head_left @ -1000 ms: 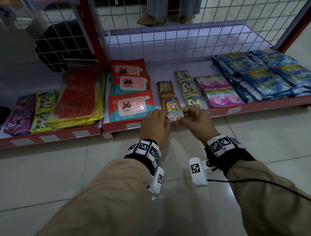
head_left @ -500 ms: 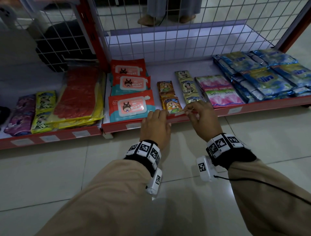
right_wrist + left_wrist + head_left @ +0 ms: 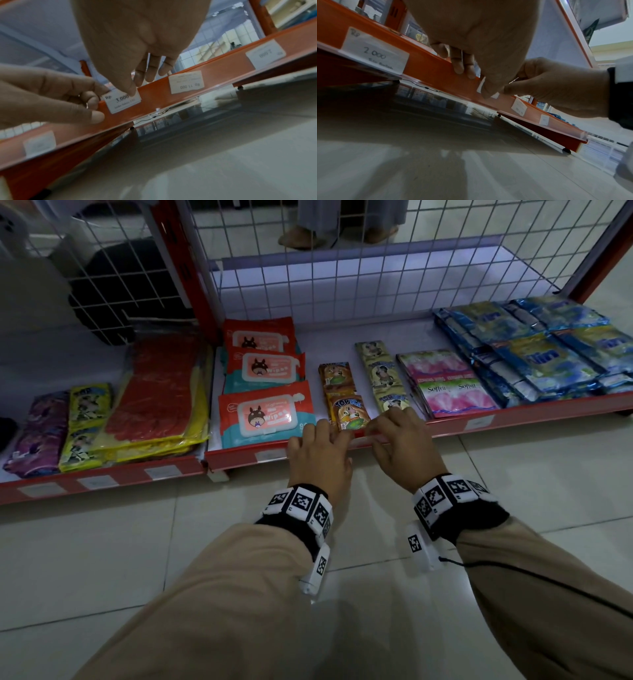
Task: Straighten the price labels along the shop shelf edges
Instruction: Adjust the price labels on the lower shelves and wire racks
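Low down: both hands (image 3: 363, 450) pinch price label (image 3: 122, 100) against red shelf edge (image 3: 513, 419); glossy tiled floor (image 3: 102, 542) below.

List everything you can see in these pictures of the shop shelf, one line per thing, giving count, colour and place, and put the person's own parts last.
price label: one, white, marked Rp 3.000, on the shelf edge at both hands
other price labels: several, white, along the same edge
shelf edge: red, front of the low shelf
wipes packs: three, red and teal, left part of the middle shelf
small sachets: two rows, orange and green, behind the hands
pink packs: stacked, right of the sachets
blue packs: many, far right
red and yellow gloves pack: on the left shelf
wire grid: white, behind the shelf
floor: pale tiles
left hand: fingertips at the label's left end
right hand: thumb pressing the label
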Available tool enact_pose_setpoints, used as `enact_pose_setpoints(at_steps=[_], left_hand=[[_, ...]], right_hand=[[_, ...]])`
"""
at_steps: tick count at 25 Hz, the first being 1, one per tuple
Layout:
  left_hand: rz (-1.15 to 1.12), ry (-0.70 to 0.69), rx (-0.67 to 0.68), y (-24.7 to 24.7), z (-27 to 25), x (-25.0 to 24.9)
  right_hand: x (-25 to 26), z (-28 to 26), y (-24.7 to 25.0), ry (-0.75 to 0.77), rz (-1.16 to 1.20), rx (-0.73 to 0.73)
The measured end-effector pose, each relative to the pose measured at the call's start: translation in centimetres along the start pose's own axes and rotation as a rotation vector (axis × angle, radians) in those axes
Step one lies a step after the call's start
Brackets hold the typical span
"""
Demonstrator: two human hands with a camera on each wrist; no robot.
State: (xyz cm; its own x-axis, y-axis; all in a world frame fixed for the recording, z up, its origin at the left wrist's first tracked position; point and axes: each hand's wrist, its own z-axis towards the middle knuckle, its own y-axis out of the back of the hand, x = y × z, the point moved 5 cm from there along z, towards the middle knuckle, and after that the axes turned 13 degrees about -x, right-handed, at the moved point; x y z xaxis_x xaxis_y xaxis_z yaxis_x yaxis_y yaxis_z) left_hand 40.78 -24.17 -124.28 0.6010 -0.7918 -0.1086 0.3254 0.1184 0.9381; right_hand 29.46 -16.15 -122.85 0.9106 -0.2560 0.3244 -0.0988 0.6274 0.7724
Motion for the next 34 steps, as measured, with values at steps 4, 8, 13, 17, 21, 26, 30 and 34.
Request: enact_pose_setpoints(at_steps=[4,8,13,17,21,26,30,34], left_hand=[[0.027,-0.021,-0.018,0.1,-0.2,-0.2],[0.022,-0.033,-0.031,0.2,-0.3,-0.1],[0.063,-0.040,-0.025,0.2,-0.2,-0.3],[0.075,-0.037,-0.033,0.2,-0.3,-0.3],[0.083,-0.043,-0.038,0.1,-0.5,-0.4],[0.113,-0.072,-0.038,0.0,0.0,-0.4],[0.150,-0.080,-0.043,0.0,0.0,-0.7],[0.148,-0.084,-0.047,0.2,-0.3,-0.6]], right_hand=[[0.2,0.1,-0.3,0.074,-0.097,0.068],[0.1,0.0,-0.5,0.074,-0.119,0.106],[-0.1,-0.5,-0.5,0.027,-0.129,0.110],[-0.5,-0.5,-0.7,-0.031,-0.074,0.111],[-0.7,-0.5,-0.3,-0.067,0.070,0.055],[-0.7,-0.7,-0.7,-0.021,-0.097,0.120],[-0.8,-0.9,-1.0,0.022,-0.217,0.161],[-1.0,-1.0,-0.9,0.006,-0.232,0.145]])
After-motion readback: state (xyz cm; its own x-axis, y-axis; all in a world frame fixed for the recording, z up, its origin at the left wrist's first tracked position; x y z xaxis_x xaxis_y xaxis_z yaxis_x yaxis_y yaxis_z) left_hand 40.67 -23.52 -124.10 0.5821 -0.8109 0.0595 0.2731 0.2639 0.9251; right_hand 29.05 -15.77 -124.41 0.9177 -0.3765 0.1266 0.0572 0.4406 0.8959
